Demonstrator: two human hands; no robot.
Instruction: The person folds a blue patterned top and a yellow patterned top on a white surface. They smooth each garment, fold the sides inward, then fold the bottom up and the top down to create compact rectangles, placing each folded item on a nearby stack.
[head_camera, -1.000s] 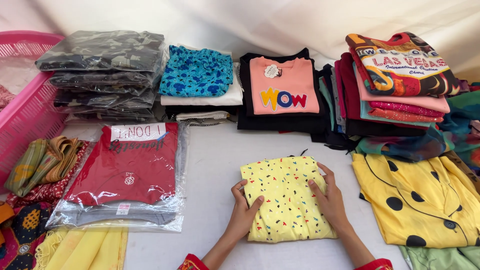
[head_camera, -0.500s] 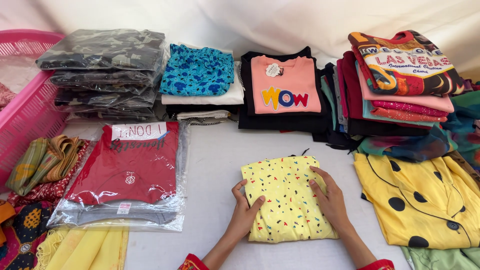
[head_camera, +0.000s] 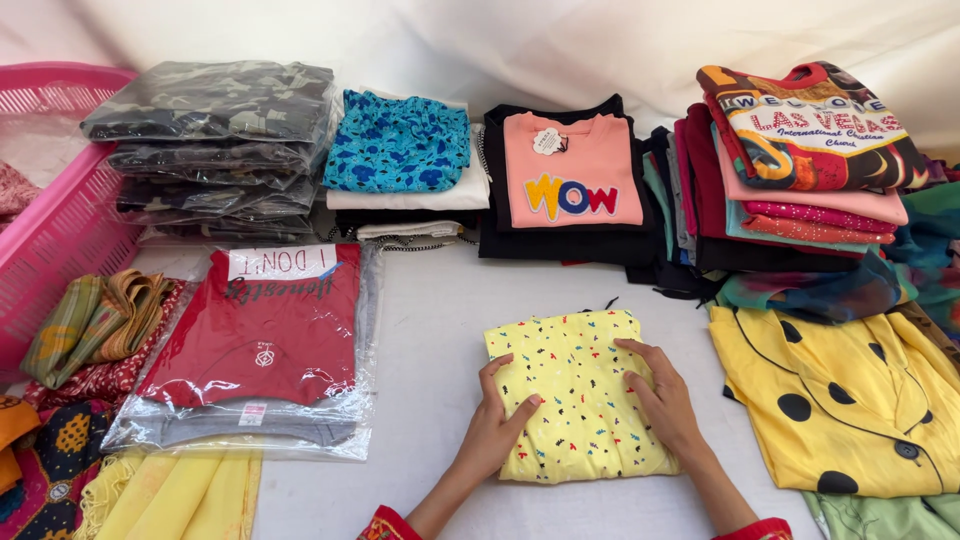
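A folded yellow garment (head_camera: 572, 370) with small coloured specks lies flat on the white table, near the front edge. My left hand (head_camera: 495, 425) rests on its lower left part, fingers spread and pressing down. My right hand (head_camera: 662, 395) lies flat on its right side, fingers pointing up and left. Both wrists show red patterned cuffs. Neither hand grips the cloth; both only press on it.
A red shirt in a clear bag (head_camera: 255, 345) lies left. Behind stand bagged camouflage clothes (head_camera: 215, 140), a blue floral stack (head_camera: 400, 145), a pink top on black clothes (head_camera: 570, 185), a tall colourful pile (head_camera: 800, 160). Yellow dotted garment (head_camera: 850, 400) right, pink basket (head_camera: 55, 230) far left.
Both hands stay on the yellow garment; they have shifted only slightly, smoothing it. Nothing else on the table moved.
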